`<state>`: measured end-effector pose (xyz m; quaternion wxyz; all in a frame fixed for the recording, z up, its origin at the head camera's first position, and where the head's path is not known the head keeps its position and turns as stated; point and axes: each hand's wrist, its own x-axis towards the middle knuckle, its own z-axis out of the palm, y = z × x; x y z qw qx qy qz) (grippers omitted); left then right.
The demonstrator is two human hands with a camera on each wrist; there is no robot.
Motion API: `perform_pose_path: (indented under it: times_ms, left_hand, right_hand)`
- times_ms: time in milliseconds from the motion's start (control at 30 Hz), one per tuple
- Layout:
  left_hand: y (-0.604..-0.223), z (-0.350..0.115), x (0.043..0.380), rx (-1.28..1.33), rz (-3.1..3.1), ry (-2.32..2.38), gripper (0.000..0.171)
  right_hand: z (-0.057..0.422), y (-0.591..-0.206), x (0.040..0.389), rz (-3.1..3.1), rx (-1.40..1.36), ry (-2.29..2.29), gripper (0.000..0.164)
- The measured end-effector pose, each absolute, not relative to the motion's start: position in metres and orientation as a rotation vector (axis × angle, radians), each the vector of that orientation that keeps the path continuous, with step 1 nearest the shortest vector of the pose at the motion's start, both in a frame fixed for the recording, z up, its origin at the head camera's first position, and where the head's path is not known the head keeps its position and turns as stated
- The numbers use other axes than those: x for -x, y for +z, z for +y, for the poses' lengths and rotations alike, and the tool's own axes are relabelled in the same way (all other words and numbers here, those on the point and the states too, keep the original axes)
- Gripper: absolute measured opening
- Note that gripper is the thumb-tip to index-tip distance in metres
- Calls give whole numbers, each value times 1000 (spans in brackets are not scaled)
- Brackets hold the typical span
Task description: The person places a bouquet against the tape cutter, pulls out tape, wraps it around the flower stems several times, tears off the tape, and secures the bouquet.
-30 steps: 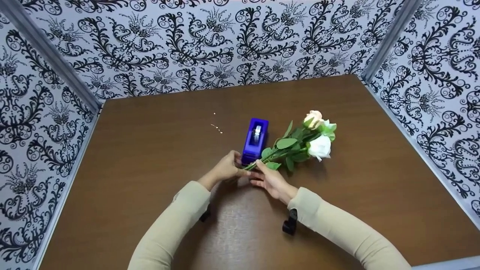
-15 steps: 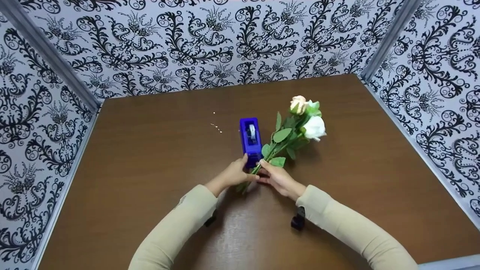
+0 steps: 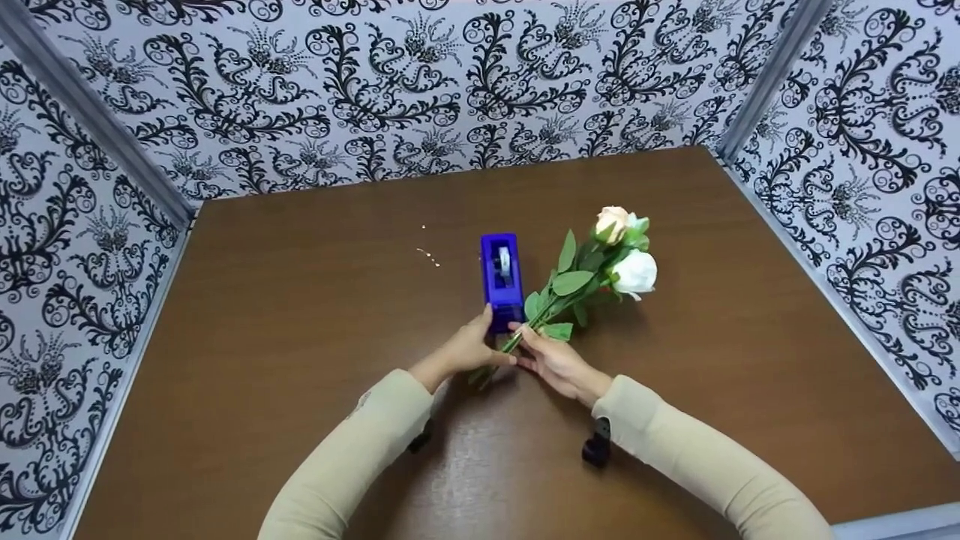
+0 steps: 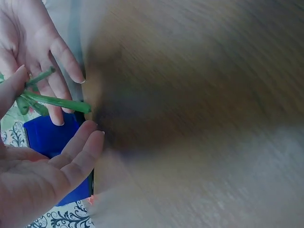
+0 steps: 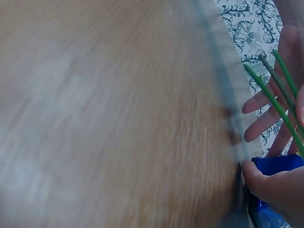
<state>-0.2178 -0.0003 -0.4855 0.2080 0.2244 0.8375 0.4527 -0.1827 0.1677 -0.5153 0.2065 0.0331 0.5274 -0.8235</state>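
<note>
A bunch of flowers, with white and peach rose heads (image 3: 634,271) and green leaves, slants up to the right. My right hand (image 3: 564,367) pinches its stems with thumb and fingers near the front of a blue tape dispenser (image 3: 501,274). My left hand (image 3: 466,349) spreads around the lower stems; its thumb lies across them and a finger touches the dispenser's left side. In the left wrist view, cut green stem ends (image 4: 61,102) stick out between both hands. In the right wrist view, the stems (image 5: 270,92) pass before outstretched left fingers. Any tape on the stems is too small to tell.
The brown table (image 3: 300,322) surrounds the hands. Small light specks (image 3: 427,256) lie left of the dispenser. Patterned wall panels (image 3: 390,90) enclose the back and sides. A black wrist mount (image 3: 596,446) hangs below the right sleeve.
The flower heads have swung left and upward, then dipped back slightly. The dispenser has turned and its far end has shifted left. Both hands have moved slightly right and nearer the body.
</note>
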Motion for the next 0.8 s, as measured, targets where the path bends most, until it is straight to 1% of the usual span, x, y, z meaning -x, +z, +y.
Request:
perform_pose_path:
  times_ms: [33, 67, 200, 233, 300, 400, 433, 500, 633, 700, 800]
  left_hand:
    - [-485, 0, 217, -621, 2338, 1246, 94]
    - [-484, 0, 217, -606, 2344, 1220, 85]
    - [-480, 2, 212, -486, 2243, 1106, 37]
    - [-480, 2, 212, -474, 2215, 1085, 30]
    - [-480, 4, 210, -477, 2172, 1077, 27]
    - [-483, 4, 210, -599, 2232, 1115, 20]
    - [-484, 3, 210, -652, 2283, 1116, 19]
    - [-487, 2, 211, -739, 2362, 1120, 17]
    - [-494, -2, 215, -887, 2484, 1111, 15]
    - [-496, -4, 219, -937, 2534, 1084, 13]
    - [-498, -5, 223, -1002, 2651, 971, 14]
  right_hand:
    - [167, -515, 182, 1470, -105, -2299, 50]
    - [167, -515, 182, 1478, -115, -2301, 49]
    - [166, -517, 180, 1522, -161, -2312, 48]
    - [165, -517, 179, 1536, -179, -2317, 48]
    - [164, -519, 177, 1554, -218, -2338, 49]
    - [161, -522, 173, 1566, -271, -2395, 55]
    - [162, -528, 174, 1529, -232, -2436, 53]
    - [159, -527, 172, 1491, -251, -2488, 50]
    - [150, -519, 171, 1384, -401, -2555, 32]
    - [143, -508, 170, 1362, -550, -2555, 29]
    - [138, -506, 173, 1290, -640, -2586, 32]
